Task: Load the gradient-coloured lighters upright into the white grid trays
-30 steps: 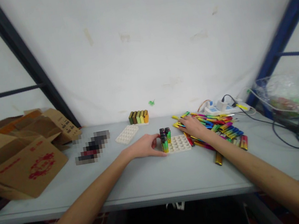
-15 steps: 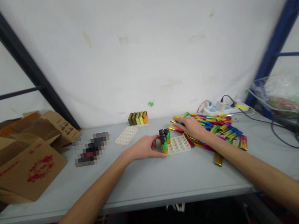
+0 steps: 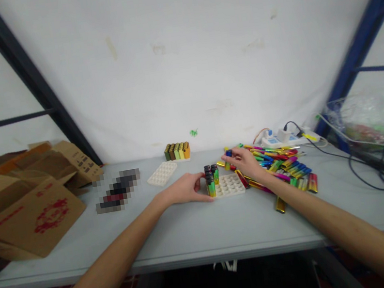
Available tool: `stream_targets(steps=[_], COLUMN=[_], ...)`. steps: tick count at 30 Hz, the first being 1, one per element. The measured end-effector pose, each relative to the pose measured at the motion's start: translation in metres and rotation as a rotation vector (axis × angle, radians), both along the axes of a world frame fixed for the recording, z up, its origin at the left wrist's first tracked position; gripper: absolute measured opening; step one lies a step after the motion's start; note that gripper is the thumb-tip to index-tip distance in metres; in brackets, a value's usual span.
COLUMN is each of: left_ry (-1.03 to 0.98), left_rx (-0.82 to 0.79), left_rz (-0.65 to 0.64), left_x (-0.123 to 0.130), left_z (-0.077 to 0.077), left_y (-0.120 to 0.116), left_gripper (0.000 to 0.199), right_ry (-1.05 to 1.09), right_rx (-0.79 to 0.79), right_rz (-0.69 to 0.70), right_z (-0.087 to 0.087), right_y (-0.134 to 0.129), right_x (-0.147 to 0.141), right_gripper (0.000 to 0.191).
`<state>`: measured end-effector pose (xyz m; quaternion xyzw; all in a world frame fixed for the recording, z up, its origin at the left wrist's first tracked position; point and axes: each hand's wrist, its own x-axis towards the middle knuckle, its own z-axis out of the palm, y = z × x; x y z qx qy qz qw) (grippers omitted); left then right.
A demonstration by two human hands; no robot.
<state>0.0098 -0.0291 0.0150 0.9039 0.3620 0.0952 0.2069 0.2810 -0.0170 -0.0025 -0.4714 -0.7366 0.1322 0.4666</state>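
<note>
A white tray with round holes (image 3: 231, 185) lies in front of me, several green and yellow lighters (image 3: 211, 182) standing at its left end. Around that left end curves my left hand (image 3: 188, 189), thumb and fingers apart, fingertips at the tray and lighters. My right hand (image 3: 248, 163) pinches a blue and gold lighter (image 3: 228, 159), held upright just behind the tray. Beneath and beside that hand spreads a loose pile of shiny coloured lighters (image 3: 291, 166).
Another white tray (image 3: 162, 174) lies left of centre, near a filled block of lighters (image 3: 177, 152) by the wall. Cardboard boxes (image 3: 38, 214) stand at the left. A power strip (image 3: 285, 138), black cable (image 3: 361, 174) and plastic bag (image 3: 372, 123) are at the right.
My right hand has lifted a lighter from the pile's left edge and turned it upright. My left hand has stayed in place.
</note>
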Motion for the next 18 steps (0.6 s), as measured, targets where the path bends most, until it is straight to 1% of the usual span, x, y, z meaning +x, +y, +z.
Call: stream_targets(steps=[2,6,10,15,18], left_ry=[-0.003,-0.002,0.008,0.002,0.009], left_rx=[0.003,0.005,0.009,-0.002,-0.007], left_rz=[-0.006,-0.006,0.003,0.011,0.015], left_x=[0.0,0.0,0.0,0.0,0.001], left_z=[-0.001,-0.003,-0.003,0.0,0.002], left_y=[0.0,0.002,0.002,0.0,-0.001], left_gripper=[0.067,0.066,0.065,0.065,0.066], right_ry=[0.042,0.141,0.321,0.496,0.521], right_rx=[-0.049,-0.154,-0.298,-0.59,-0.642], right_rz=[0.049,0.22,0.252,0.341,0.32], right_z=[0.001,-0.001,-0.005,-0.003,-0.001], right_y=[-0.001,-0.006,-0.008,-0.011,-0.011], right_x=[-0.001,-0.006,-0.012,-0.014,-0.013], right_gripper=[0.051,0.046,0.047,0.059,0.056])
